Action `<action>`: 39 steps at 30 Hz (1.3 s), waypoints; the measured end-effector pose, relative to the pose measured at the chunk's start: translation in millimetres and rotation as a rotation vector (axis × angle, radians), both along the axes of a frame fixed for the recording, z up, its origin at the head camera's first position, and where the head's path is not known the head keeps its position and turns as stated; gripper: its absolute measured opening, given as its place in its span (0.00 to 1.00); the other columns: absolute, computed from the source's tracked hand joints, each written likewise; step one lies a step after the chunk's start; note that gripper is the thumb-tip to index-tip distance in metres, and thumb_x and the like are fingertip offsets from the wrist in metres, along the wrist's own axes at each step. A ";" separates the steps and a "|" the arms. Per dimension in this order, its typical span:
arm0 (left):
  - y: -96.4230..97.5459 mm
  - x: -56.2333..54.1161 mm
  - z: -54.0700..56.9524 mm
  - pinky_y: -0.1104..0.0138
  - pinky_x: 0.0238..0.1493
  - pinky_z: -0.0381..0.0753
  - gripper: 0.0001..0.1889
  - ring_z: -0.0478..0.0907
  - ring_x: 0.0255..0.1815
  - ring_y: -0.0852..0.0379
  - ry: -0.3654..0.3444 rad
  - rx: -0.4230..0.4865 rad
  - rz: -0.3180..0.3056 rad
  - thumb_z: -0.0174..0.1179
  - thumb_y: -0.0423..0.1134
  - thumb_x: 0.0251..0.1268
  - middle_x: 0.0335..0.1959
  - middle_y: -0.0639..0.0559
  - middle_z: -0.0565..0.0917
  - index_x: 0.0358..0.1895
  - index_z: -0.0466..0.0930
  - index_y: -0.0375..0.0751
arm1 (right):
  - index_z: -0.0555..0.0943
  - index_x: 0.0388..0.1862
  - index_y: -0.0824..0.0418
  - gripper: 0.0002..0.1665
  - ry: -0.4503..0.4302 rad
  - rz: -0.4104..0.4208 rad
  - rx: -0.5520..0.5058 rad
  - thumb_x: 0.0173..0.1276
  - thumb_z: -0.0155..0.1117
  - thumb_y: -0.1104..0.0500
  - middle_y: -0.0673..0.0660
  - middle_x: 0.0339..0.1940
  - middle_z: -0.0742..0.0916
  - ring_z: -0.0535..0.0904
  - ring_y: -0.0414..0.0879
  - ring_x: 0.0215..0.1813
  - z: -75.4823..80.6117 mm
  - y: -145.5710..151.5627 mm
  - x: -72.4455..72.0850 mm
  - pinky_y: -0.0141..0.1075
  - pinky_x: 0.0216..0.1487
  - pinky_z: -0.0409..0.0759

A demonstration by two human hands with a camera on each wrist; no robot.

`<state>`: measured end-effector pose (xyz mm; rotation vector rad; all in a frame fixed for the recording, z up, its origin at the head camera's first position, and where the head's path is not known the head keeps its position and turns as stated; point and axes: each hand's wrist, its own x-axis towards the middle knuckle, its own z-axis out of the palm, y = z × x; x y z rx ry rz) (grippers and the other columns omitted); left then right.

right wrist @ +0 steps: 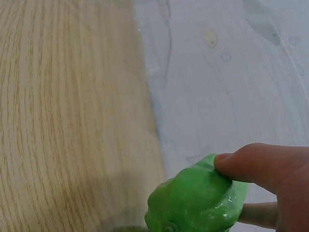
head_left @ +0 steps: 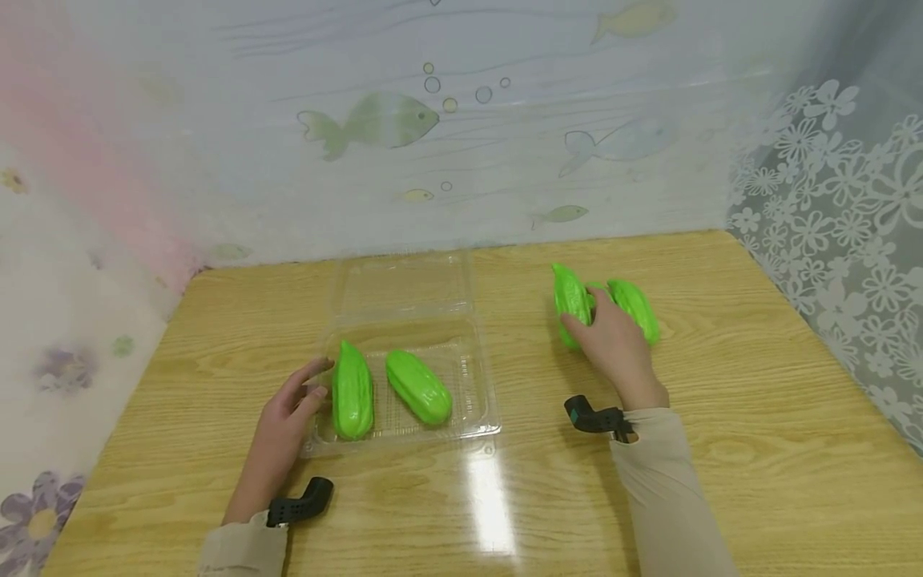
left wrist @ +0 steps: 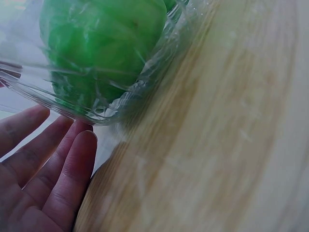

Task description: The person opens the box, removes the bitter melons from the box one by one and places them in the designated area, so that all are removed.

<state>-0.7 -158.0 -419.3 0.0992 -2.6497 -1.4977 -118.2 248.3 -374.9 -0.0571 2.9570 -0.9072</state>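
Note:
On the right side of the table, my right hand grips a bright green, lumpy bitter melon between thumb and fingers. The right wrist view shows the thumb pressed on the top of this bitter melon. Just beyond that hand lies another green bitter melon, and a bit of green shows between the two, mostly hidden by the fingers. My left hand rests at the left wall of a clear plastic clamshell box, fingers loosely extended. Inside the box lie a pointed bitter melon and a slanted one.
The box's clear lid is folded back flat toward the wall. A wooden table carries everything, its far edge against a wall covering printed with fish. A flower-patterned curtain hangs at the right.

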 end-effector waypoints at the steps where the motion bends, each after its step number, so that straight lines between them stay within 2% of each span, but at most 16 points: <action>1: 0.0 -0.2 -0.4 0.72 0.47 0.66 0.21 0.72 0.49 0.62 0.002 0.002 -0.001 0.46 0.48 0.68 0.59 0.59 0.69 0.64 0.63 0.55 | 0.56 0.67 0.63 0.42 0.002 -0.003 0.008 0.63 0.49 0.39 0.64 0.57 0.73 0.72 0.59 0.51 0.1 0.1 0.2 0.53 0.44 0.70; 6: -0.4 -0.3 -2.2 0.71 0.48 0.66 0.22 0.72 0.49 0.63 -0.003 -0.004 -0.002 0.45 0.49 0.68 0.59 0.59 0.69 0.64 0.62 0.56 | 0.56 0.67 0.62 0.41 -0.009 -0.006 0.036 0.63 0.49 0.40 0.64 0.60 0.71 0.69 0.61 0.55 -0.2 0.4 1.1 0.55 0.46 0.69; 14: -0.8 -0.2 -5.2 0.71 0.48 0.66 0.22 0.72 0.49 0.63 -0.004 0.004 -0.003 0.45 0.49 0.68 0.59 0.59 0.69 0.64 0.62 0.56 | 0.57 0.67 0.62 0.40 0.011 -0.006 0.087 0.63 0.50 0.41 0.64 0.60 0.72 0.70 0.61 0.55 -2.5 -1.2 1.2 0.56 0.46 0.69; 22: -4.9 -11.5 -7.1 0.69 0.49 0.66 0.22 0.71 0.50 0.62 -0.008 0.014 -0.019 0.45 0.49 0.68 0.60 0.59 0.68 0.64 0.62 0.55 | 0.58 0.67 0.61 0.41 0.018 0.015 0.123 0.61 0.55 0.42 0.64 0.62 0.70 0.68 0.63 0.57 -6.9 -6.5 -3.4 0.57 0.49 0.67; 28: -9.3 -18.5 -9.9 0.65 0.50 0.66 0.22 0.71 0.50 0.61 -0.023 0.014 -0.027 0.45 0.49 0.68 0.60 0.60 0.68 0.64 0.62 0.56 | 0.57 0.67 0.66 0.42 0.008 0.014 0.116 0.62 0.55 0.44 0.71 0.59 0.69 0.65 0.66 0.57 -12.5 -13.4 -5.7 0.58 0.50 0.65; 33: -12.8 -24.2 -10.9 0.63 0.50 0.66 0.22 0.71 0.50 0.62 -0.024 0.009 -0.031 0.45 0.50 0.68 0.60 0.60 0.68 0.64 0.62 0.57 | 0.58 0.66 0.66 0.41 0.017 -0.016 0.126 0.62 0.55 0.44 0.72 0.55 0.68 0.70 0.67 0.49 -15.5 -21.0 -7.9 0.57 0.42 0.70; 39: -17.1 -30.0 -11.7 0.73 0.47 0.66 0.22 0.71 0.51 0.61 -0.018 0.004 -0.039 0.45 0.48 0.68 0.60 0.59 0.68 0.64 0.62 0.56 | 0.60 0.66 0.62 0.37 0.043 -0.054 0.117 0.62 0.57 0.47 0.71 0.55 0.66 0.75 0.64 0.33 -19.9 -30.6 -11.1 0.48 0.27 0.74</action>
